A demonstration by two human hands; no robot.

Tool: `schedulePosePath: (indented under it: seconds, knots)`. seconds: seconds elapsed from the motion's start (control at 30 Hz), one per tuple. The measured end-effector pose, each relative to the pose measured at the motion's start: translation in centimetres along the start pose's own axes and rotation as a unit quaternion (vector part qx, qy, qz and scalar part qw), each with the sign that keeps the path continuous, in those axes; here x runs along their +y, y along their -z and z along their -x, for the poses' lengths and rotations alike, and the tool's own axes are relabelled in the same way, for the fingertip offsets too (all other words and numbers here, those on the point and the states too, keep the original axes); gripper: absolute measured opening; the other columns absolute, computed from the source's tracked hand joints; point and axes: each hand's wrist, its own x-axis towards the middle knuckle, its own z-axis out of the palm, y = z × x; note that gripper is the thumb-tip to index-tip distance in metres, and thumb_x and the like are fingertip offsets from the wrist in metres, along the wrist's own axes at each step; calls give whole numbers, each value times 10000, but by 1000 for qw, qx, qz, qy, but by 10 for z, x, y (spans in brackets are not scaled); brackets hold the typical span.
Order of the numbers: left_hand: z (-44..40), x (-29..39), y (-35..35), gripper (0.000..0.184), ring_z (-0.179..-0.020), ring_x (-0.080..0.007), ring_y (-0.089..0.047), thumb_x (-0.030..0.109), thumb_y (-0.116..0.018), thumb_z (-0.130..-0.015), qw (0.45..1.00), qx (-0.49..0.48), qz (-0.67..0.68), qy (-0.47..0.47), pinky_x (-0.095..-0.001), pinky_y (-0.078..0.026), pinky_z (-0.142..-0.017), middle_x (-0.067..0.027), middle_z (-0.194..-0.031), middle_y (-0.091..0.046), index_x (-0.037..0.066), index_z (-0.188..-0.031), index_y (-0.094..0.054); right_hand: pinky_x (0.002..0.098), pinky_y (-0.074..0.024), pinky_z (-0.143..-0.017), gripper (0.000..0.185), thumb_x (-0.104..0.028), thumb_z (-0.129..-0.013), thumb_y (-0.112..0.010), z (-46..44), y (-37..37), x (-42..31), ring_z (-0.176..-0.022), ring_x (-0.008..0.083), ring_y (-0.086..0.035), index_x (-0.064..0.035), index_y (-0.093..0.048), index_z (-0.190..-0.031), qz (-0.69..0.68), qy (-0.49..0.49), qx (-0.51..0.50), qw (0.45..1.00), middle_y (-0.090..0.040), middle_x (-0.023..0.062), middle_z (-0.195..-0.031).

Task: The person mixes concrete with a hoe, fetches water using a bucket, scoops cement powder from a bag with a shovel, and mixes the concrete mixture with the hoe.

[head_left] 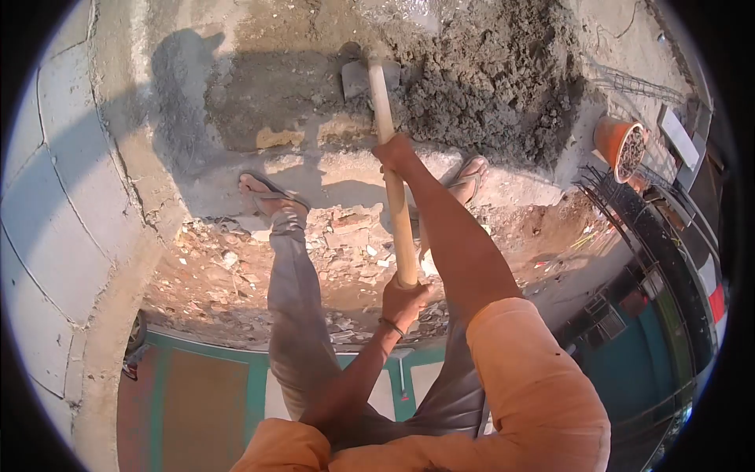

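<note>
My right hand [395, 151] is wrapped round the wooden handle [399, 220] of a hoe, about midway along it. Closer to my body, my left hand [403, 303] grips the same handle at its near end. The hoe's metal blade [358, 80] rests at the far end, on the left edge of a heap of wet grey mortar [495, 86]. A thin wet layer covers the ground left of the blade.
My sandalled feet [271, 197] [469, 179] stand on a concrete ledge [346, 167]. Broken rubble [228, 267] lies below it. At the right are an orange bucket [612, 140] of dark gravel-like material and steel bars [609, 206]. Pale slabs [71, 189] line the left.
</note>
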Motion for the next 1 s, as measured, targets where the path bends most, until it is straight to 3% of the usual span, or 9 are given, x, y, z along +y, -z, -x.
schedulePosePath:
  seconds: [0.2, 0.23, 0.37, 0.43, 0.53, 0.6, 0.77, 0.87, 1.0]
  knots:
    - [56, 84, -36, 449, -539, -99, -520, 167, -804, -703, 973, -48, -223, -33, -269, -468, -479, -14, -686, -534, 9, -1008, -514, 394, -530, -463, 211, -111, -745, -667, 23, 66, -7, -539, 244, -589, 60, -574, -826, -243, -96, -70, 963, -569, 135, -681]
    - [50, 47, -20, 538, -609, -178, -601, 222, -799, -705, 947, -56, -292, -118, -314, -503, -549, -59, -727, -599, -7, -1098, -511, 384, -521, -460, 171, -92, -747, -656, 36, 76, 2, -531, 231, -567, 37, -562, -810, -297, -105, -70, 947, -548, 115, -662]
    - [107, 36, 0, 485, -829, -336, -658, 312, -734, -712, 880, -51, -465, -79, -408, -519, -724, -165, -865, -674, 79, -1096, -549, 380, -493, -444, 106, -45, -771, -593, 101, 86, 59, -523, 219, -553, 13, -527, -831, -294, -122, -5, 948, -521, 98, -640]
    - [80, -25, 37, 395, -828, -338, -659, 242, -704, -721, 890, -30, -455, 11, -426, -519, -727, -161, -861, -677, 89, -1064, -582, 366, -480, -430, 127, -47, -772, -598, 116, 65, 88, -496, 217, -547, 13, -511, -842, -338, -120, 20, 933, -517, 100, -634]
    - [29, -64, 65, 315, -831, -345, -661, 171, -682, -714, 844, 73, -531, -38, -447, -519, -729, -162, -851, -676, 84, -1010, -619, 348, -471, -420, 151, -24, -768, -595, 117, 29, 79, -461, 214, -536, 13, -489, -868, -307, -57, 152, 938, -521, 105, -626]
    - [10, -20, 68, 233, -880, -354, -651, 123, -670, -707, 868, 137, -476, -28, -459, -511, -761, -171, -901, -672, 56, -930, -645, 348, -480, -424, 226, -3, -770, -593, 112, 33, 34, -452, 210, -533, 1, -452, -945, -320, -28, 116, 940, -523, 99, -646]
    - [-79, 130, 73, 243, -865, -359, -612, 168, -729, -708, 789, 61, -457, -406, -450, -498, -733, -154, -878, -635, 47, -894, -628, 347, -532, -507, 234, 11, -793, -529, 54, 86, -157, -565, 201, -565, -20, -399, -985, -414, 164, 31, 895, -542, 116, -792]
    - [-118, 261, 43, 472, -853, -360, -652, 262, -740, -738, 784, 78, -508, -347, -445, -514, -772, -184, -916, -675, 62, -1135, -579, 314, -545, -487, 215, -38, -835, -566, -18, 116, -283, -567, 182, -575, 19, -451, -1007, -363, 281, 16, 889, -544, 111, -800]
    - [-159, 408, -4, 384, -903, -365, -653, 165, -696, -739, 756, 174, -498, -389, -437, -517, -802, -198, -931, -676, 29, -1088, -611, 341, -544, -514, 295, -183, -901, -611, -113, 119, -354, -625, 213, -593, 53, -487, -1026, -209, 270, -11, 940, -571, 123, -819]
